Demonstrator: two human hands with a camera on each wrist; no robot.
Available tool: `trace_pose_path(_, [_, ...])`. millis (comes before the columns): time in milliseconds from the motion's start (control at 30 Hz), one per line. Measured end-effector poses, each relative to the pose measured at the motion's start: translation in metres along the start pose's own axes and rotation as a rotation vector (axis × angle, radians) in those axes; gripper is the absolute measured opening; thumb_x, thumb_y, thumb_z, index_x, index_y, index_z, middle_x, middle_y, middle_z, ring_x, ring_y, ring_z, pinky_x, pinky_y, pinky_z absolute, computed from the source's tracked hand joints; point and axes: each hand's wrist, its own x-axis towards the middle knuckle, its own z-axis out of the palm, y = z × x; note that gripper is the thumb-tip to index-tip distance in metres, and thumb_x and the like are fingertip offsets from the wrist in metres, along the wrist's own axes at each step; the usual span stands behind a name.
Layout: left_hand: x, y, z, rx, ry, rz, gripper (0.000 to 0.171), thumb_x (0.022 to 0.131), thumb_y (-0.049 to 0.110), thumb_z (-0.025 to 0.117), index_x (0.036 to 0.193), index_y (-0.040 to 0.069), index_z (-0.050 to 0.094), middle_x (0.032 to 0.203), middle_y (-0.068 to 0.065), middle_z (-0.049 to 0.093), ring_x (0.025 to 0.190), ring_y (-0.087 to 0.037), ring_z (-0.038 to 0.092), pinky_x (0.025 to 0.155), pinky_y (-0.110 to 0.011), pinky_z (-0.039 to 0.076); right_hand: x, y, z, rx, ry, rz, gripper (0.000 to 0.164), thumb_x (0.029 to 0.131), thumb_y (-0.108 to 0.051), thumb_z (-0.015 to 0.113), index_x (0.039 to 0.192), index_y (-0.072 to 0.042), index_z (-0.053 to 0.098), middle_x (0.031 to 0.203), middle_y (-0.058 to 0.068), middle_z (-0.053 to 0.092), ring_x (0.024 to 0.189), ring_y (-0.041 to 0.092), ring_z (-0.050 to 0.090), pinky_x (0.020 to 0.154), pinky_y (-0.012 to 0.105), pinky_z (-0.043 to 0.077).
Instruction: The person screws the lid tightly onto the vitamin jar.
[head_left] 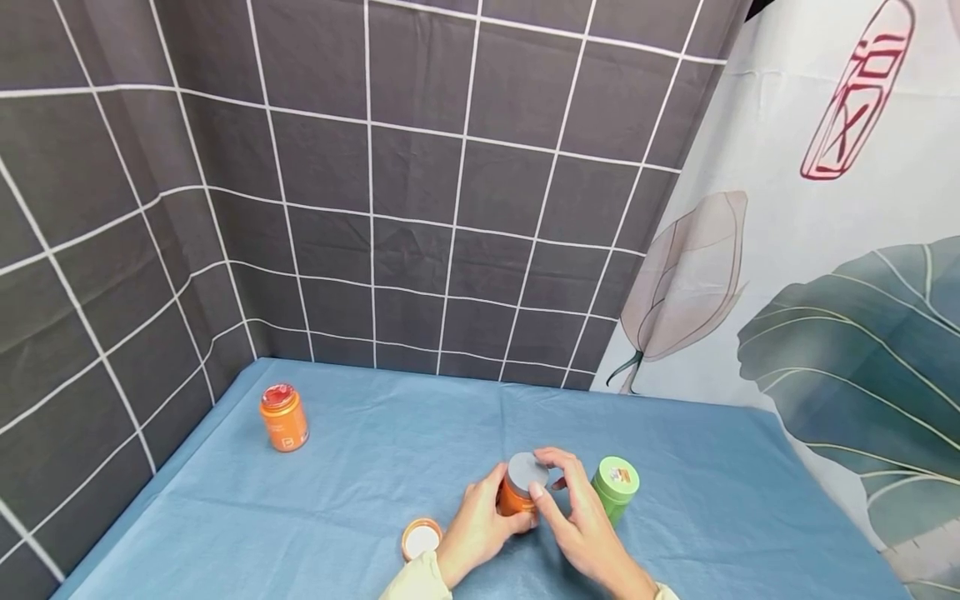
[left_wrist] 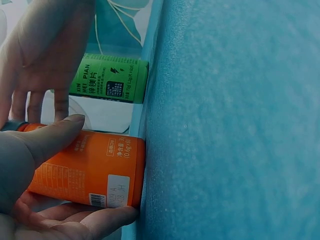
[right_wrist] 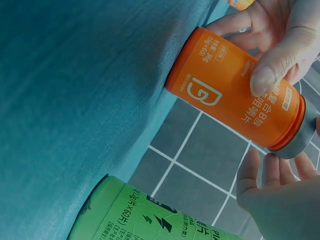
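An orange bottle [head_left: 513, 502] with a grey lid [head_left: 527, 472] stands upright on the blue cloth. My left hand [head_left: 478, 523] grips its body, thumb on one side and fingers on the other, as the left wrist view shows. From the right, my right hand [head_left: 583, 523] holds the grey lid [right_wrist: 301, 136] by its edge between thumb and fingers. The lid sits on the bottle's neck; whether it is screwed tight cannot be seen. Just right of that hand stands a green bottle [head_left: 615, 493] with a light green top.
An orange cap [head_left: 422, 540] lies with its white inside up, close to the left wrist. Farther back at left stands a lidless orange bottle [head_left: 285, 423] with a red mouth. Blue cloth [head_left: 360, 450] covers the table; a dark gridded curtain [head_left: 420, 167] hangs behind.
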Motion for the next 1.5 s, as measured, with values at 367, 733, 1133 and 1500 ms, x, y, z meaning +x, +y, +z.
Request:
trace_pose_path(367, [-0.0003, 0.0002, 0.0005, 0.0, 0.005, 0.004, 0.052, 0.074, 0.034, 0.075, 0.119, 0.019, 0.054, 0.104, 0.005, 0.063, 0.088, -0.009, 0.059, 0.077, -0.029, 0.047, -0.0004, -0.0022, 0.0011, -0.006, 0.006, 0.038, 0.038, 0.086, -0.002, 0.061, 0.12, -0.007, 0.046, 0.119, 0.007, 0.049, 0.104, 0.015, 0.046, 0.075, 0.027, 0.041])
trace_pose_path(733, [-0.0004, -0.0004, 0.0006, 0.012, 0.004, -0.004, 0.049, 0.072, 0.03, 0.077, 0.115, 0.019, 0.054, 0.1, 0.006, 0.063, 0.085, -0.007, 0.058, 0.076, -0.028, 0.047, -0.0023, 0.0001, -0.0021, 0.022, -0.047, 0.087, 0.05, 0.093, -0.012, 0.052, 0.138, -0.021, 0.033, 0.134, -0.004, 0.042, 0.117, 0.013, 0.041, 0.083, 0.025, 0.041])
trace_pose_path(1133, [-0.0001, 0.0006, 0.0, 0.025, -0.008, -0.028, 0.053, 0.072, 0.031, 0.077, 0.118, 0.019, 0.054, 0.103, 0.005, 0.062, 0.089, -0.011, 0.058, 0.079, -0.032, 0.047, -0.0023, -0.0005, -0.0034, 0.031, -0.094, 0.088, 0.047, 0.096, -0.012, 0.047, 0.14, -0.019, 0.031, 0.134, -0.004, 0.044, 0.119, 0.012, 0.04, 0.085, 0.026, 0.041])
trace_pose_path(1500, [-0.0001, 0.0004, 0.0, 0.034, -0.002, -0.022, 0.053, 0.072, 0.034, 0.077, 0.118, 0.02, 0.054, 0.104, 0.006, 0.062, 0.089, -0.01, 0.058, 0.079, -0.032, 0.047, -0.0015, 0.0003, -0.0011, 0.023, -0.043, 0.073, 0.042, 0.092, -0.011, 0.055, 0.131, -0.014, 0.041, 0.127, 0.0, 0.048, 0.111, 0.012, 0.044, 0.08, 0.025, 0.039])
